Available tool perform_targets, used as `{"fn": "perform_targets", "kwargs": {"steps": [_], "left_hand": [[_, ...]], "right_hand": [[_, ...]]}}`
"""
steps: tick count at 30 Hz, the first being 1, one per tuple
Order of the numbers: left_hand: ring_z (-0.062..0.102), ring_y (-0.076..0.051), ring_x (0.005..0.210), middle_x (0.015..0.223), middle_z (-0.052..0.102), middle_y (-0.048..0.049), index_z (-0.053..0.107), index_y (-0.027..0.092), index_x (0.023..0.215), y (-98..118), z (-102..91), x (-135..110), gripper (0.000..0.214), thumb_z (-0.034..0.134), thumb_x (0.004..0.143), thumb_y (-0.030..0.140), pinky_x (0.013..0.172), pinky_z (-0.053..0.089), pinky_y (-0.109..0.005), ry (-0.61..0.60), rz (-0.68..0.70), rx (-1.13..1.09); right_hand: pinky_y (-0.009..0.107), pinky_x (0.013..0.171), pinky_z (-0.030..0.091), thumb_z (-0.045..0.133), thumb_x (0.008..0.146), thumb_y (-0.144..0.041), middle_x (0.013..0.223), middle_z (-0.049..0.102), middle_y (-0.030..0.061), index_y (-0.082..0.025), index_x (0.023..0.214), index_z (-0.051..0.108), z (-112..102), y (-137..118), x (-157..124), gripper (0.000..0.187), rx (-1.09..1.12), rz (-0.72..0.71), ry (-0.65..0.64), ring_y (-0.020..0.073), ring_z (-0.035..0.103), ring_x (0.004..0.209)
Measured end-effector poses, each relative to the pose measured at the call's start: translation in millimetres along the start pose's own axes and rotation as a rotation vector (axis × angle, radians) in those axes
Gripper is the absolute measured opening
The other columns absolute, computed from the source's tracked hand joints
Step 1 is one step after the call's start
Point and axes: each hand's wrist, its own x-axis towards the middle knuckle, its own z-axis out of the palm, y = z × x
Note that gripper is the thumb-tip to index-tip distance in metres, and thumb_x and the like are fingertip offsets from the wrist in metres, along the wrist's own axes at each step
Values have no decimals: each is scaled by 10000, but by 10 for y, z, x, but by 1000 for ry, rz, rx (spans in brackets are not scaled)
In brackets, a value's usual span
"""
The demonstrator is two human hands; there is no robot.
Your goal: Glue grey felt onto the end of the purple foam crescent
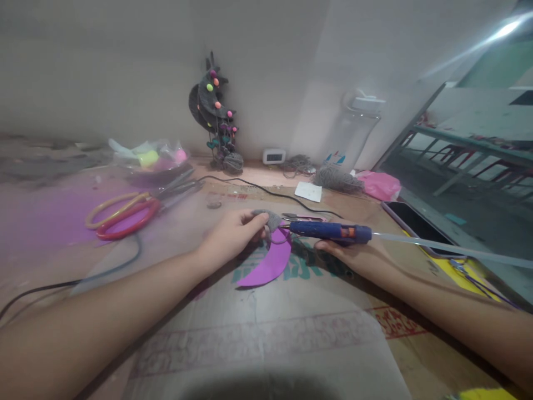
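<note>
My left hand (233, 233) pinches a purple crescent cutout (270, 261) at its upper end, where grey yarn (272, 220) is wrapped around it. The crescent's pointed lower end hangs free toward me. My right hand (345, 253) grips a dark blue glue gun (328, 230) lying level, its nozzle pointing left. The nozzle tip is at the yarn-wrapped end of the crescent; whether it touches cannot be made out. From the gun's back a long clear glue stick (437, 247) sticks out to the right. Behind the gun lies a small pair of thread snips (306, 218).
Red-and-yellow-handled scissors (125, 216) lie at left, near a plastic bag of pom-poms (147, 157). A decorated grey moon ornament (212, 105) stands by the wall. Also around are a small digital clock (273, 156), grey yarn (337, 179), a bottle (350, 136), a phone (420, 228) and a black cord (266, 191).
</note>
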Motion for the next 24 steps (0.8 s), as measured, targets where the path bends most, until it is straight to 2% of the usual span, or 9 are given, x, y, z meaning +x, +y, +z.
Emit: {"fn": "perform_targets", "kwargs": {"steps": [7,17,21,24], "left_hand": [[448,-105,523,558,516,11,583,163,629,6,8,0,349,495,848,419,487,314,-224,3,8,-24],[422,-95,510,558,505,25,557,159,617,-2,10,5,353,504,842,426,507,308,-231,-20,27,-77],[430,-97,513,564,507,32,544,167,622,-36,15,13,350,504,840,438,512,311,-233,-16,32,-88],[439,-99,516,565,518,29,525,169,609,-41,23,17,352,511,835,438,517,316,-234,-12,26,-99]], "right_hand": [[384,678,582,652,729,-499,853,733,45,-249,944,692,1,54,8,332,18,13,8,277,689,767],[387,639,577,642,717,-508,740,725,49,-255,746,655,-3,73,39,255,17,70,23,288,691,726],[383,660,564,593,741,-575,808,727,56,-245,816,671,8,141,69,347,-58,56,35,280,687,745],[343,665,541,542,797,-548,816,721,48,-227,843,664,-66,140,120,346,-65,21,89,246,675,747]]}}
